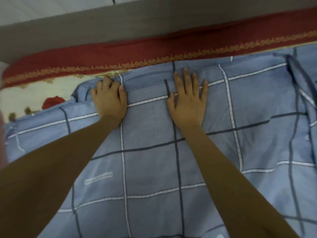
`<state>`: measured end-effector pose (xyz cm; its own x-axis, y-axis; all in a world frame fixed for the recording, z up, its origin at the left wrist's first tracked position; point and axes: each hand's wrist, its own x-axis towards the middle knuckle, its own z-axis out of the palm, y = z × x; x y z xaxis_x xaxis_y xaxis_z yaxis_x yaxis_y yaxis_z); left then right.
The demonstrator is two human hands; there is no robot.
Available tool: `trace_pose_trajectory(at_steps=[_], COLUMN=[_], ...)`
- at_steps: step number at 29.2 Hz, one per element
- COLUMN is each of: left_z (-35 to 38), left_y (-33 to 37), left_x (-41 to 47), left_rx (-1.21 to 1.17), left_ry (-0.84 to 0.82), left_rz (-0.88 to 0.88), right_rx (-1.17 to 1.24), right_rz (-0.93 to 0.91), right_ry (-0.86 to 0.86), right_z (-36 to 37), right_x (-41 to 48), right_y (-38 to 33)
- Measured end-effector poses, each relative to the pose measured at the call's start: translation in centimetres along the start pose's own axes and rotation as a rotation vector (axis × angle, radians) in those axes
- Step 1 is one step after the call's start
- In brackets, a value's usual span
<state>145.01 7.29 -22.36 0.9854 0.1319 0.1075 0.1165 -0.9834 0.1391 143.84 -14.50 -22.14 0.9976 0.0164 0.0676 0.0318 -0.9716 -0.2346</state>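
Observation:
A blue checked cover (154, 160) with white and dark lines lies spread over the bed and fills most of the view. My left hand (109, 98) is at its far edge, fingers curled over a fold of the blue fabric, a ring on one finger. My right hand (187, 98) lies flat on the cover a little to the right, fingers straight and spread, palm pressing down. Both arms wear brown sleeves.
Beyond the cover's far edge shows a cream sheet with red flowers (34, 93) and a red band with gold trim (120, 54). A grey bed frame (103, 24) runs along the back. A bunched fold of the cover (298, 79) rises at the right.

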Motion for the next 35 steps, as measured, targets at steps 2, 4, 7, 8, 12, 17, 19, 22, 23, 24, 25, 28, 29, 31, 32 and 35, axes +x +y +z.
trace_pose_trajectory(at_steps=[2, 4, 7, 8, 12, 17, 19, 22, 23, 24, 25, 28, 29, 31, 32, 35], left_z=[-0.2, -0.4, -0.6, -0.9, -1.7, -1.7, -1.5, -1.1, -1.0, -1.0, -0.8, -0.7, -0.8, -1.2, -1.6, -2.4], left_y=[0.1, 0.2, 0.0, 0.0, 0.4, 0.1, 0.0, -0.3, -0.6, -0.7, -0.8, -0.8, -1.1, -0.6, -1.0, -2.0], left_x=[0.0, 0.1, 0.1, 0.1, 0.1, 0.4, 0.2, 0.4, 0.4, 0.3, 0.3, 0.2, 0.1, 0.6, 0.1, -0.1], left_rx=[0.001, -0.007, 0.01, -0.004, -0.035, -0.079, -0.069, -0.092, -0.1, -0.112, -0.126, -0.172, -0.194, -0.199, -0.169, -0.164], left_ry=[-0.038, -0.065, -0.148, -0.175, -0.222, -0.229, -0.232, -0.241, -0.234, -0.228, -0.218, -0.202, -0.174, -0.118, -0.139, -0.27], left_rz=[-0.002, 0.002, -0.041, -0.054, -0.028, -0.024, 0.006, 0.008, 0.009, 0.018, 0.029, 0.034, 0.041, 0.041, 0.051, 0.217], right_rx=[0.024, 0.1, 0.27, 0.303, 0.215, 0.155, 0.113, 0.038, 0.011, -0.01, -0.015, -0.028, -0.026, 0.017, 0.043, 0.067], right_rz=[0.093, 0.242, 0.323, 0.322, 0.447, 0.441, 0.449, 0.45, 0.441, 0.438, 0.437, 0.435, 0.427, 0.442, 0.45, 0.474], right_ry=[0.033, 0.103, 0.064, 0.01, -0.091, 0.0, 0.024, 0.037, 0.04, 0.05, 0.065, 0.099, 0.119, 0.16, 0.173, 0.191], right_z=[-0.3, -0.8, -1.3, -1.2, 0.7, 1.9, 2.3, 3.0, 3.2, 3.4, 3.6, 3.8, 3.9, 3.8, 3.8, 3.6], right_x=[-0.7, -2.8, -9.0, -11.3, -14.7, -14.8, -15.3, -15.4, -15.5, -15.7, -15.6, -15.5, -15.8, -15.1, -15.4, -15.5], right_y=[-0.8, -3.4, -10.4, -12.9, -18.3, -18.1, -18.5, -18.5, -18.8, -18.9, -19.0, -18.8, -19.0, -18.4, -18.7, -18.5])
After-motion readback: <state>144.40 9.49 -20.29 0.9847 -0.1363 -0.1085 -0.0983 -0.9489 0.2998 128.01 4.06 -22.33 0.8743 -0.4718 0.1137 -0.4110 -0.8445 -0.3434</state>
